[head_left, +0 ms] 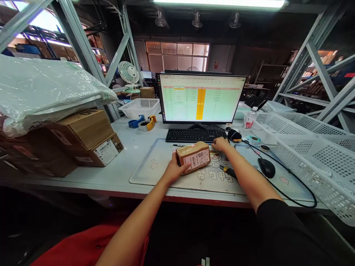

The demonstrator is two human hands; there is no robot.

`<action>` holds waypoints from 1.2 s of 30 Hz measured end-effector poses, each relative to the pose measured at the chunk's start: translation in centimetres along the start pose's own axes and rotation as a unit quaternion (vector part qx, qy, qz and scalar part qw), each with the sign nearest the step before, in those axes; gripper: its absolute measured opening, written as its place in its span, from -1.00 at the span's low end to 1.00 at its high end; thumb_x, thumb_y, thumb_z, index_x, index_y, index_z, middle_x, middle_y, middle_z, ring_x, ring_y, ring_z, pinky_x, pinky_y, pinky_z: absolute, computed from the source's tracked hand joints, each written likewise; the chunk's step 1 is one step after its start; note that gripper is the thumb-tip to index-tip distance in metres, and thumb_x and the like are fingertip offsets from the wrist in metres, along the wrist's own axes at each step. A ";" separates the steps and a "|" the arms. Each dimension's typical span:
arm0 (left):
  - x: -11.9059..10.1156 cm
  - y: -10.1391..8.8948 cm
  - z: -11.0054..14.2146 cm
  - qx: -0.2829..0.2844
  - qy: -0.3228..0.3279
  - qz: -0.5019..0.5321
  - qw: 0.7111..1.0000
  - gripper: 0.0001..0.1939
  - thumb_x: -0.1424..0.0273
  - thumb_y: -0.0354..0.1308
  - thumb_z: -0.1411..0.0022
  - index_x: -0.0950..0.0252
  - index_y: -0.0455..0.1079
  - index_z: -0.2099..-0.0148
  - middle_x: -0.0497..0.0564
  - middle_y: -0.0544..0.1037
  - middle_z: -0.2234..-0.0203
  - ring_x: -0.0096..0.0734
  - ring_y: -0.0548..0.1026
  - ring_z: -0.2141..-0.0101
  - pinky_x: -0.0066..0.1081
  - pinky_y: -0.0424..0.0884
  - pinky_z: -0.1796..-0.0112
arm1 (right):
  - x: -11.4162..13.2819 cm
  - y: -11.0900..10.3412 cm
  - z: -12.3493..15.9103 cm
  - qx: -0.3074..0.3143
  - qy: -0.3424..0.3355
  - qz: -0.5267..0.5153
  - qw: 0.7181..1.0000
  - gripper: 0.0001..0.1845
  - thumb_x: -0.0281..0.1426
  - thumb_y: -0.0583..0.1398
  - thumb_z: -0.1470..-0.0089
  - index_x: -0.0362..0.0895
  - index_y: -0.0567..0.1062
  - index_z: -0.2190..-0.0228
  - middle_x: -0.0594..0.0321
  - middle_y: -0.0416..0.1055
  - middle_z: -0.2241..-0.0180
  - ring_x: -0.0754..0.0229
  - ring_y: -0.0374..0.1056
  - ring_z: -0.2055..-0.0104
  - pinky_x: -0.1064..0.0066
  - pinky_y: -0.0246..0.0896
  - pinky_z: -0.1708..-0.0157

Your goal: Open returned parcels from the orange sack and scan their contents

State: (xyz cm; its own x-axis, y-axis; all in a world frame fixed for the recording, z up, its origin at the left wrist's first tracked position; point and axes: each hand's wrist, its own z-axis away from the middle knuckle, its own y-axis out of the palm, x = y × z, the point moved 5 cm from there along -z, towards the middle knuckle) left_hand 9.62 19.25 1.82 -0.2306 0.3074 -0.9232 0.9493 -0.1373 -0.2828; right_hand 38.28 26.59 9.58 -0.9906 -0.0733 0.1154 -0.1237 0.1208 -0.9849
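My left hand [175,168] is closed round the near left end of a small taped cardboard box [195,159]. The thumb lies across a white printed label on the box's front, and the box sits tilted over the desk mat [155,168]. My right hand [221,144] is at the front right corner of the black keyboard [188,135], its fingers curled. Whatever they hold, if anything, is hidden. Under my right forearm lies a yellow and black cutting tool [229,171], partly covered. A thin pen [179,145] rests between keyboard and box.
A lit monitor [201,99] stands behind the keyboard. Larger cartons [85,129] under a plastic-wrapped package [50,85] fill the left side. Tape dispensers [142,123] sit at back left. White baskets [313,159], a bottle [250,119] and a corded mouse [266,168] are at right.
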 end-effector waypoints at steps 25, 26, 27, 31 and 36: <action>-0.3 0.0 0.0 0.000 -0.009 0.002 1.000 -0.20 0.02 0.42 -0.15 0.18 0.14 -0.26 0.20 0.54 -0.22 0.02 0.54 -0.19 0.01 0.41 -0.26 | -24.9 3.9 15.7 -0.188 0.135 -0.010 0.973 -0.22 0.06 0.05 -0.26 -0.21 0.44 -0.26 -0.17 0.32 -0.34 -0.25 0.27 -0.37 -0.06 0.21 -0.35; -0.3 0.0 0.1 0.000 -0.005 0.004 1.000 -0.20 0.03 0.42 -0.15 0.18 0.14 -0.26 0.20 0.53 -0.23 0.01 0.53 -0.21 0.00 0.40 -0.26 | -25.1 4.5 15.9 -0.202 0.129 -0.018 0.971 -0.21 0.08 0.02 -0.27 -0.20 0.44 -0.26 -0.16 0.34 -0.32 -0.23 0.28 -0.37 -0.03 0.21 -0.36; -0.3 0.0 0.2 -0.002 -0.001 0.008 1.000 -0.20 0.04 0.43 -0.15 0.18 0.14 -0.27 0.20 0.52 -0.24 0.00 0.52 -0.22 -0.01 0.40 -0.27 | -25.0 4.8 16.1 -0.217 0.125 -0.024 0.968 -0.22 0.09 0.00 -0.28 -0.18 0.45 -0.25 -0.15 0.37 -0.30 -0.22 0.30 -0.36 -0.01 0.21 -0.36; 0.0 0.0 0.2 -0.002 0.001 0.018 1.000 -0.15 0.02 0.43 -0.14 0.21 0.14 -0.31 0.23 0.53 -0.21 -0.02 0.53 -0.21 -0.02 0.43 -0.24 | -24.7 4.9 16.7 -0.260 0.126 -0.035 0.957 -0.29 0.14 0.01 -0.25 -0.07 0.50 -0.13 -0.06 0.44 -0.23 -0.23 0.34 -0.32 -0.03 0.22 -0.35; 0.5 0.1 0.0 -0.001 -0.003 0.016 1.000 -0.11 -0.01 0.43 -0.14 0.22 0.13 -0.34 0.23 0.54 -0.20 0.00 0.52 -0.22 -0.02 0.41 -0.26 | -25.4 5.3 17.2 -0.236 0.141 -0.024 0.961 -0.28 0.13 0.06 -0.16 -0.11 0.50 -0.09 -0.13 0.45 -0.16 -0.33 0.41 -0.20 -0.13 0.32 -0.25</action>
State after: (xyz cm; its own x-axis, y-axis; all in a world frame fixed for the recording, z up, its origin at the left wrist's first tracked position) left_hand 9.58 19.38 1.38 -0.2022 0.2966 -0.9334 0.9567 -0.1440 -0.2530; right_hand 63.78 12.10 -0.77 -0.9512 0.1729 0.2556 -0.1172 0.5638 -0.8175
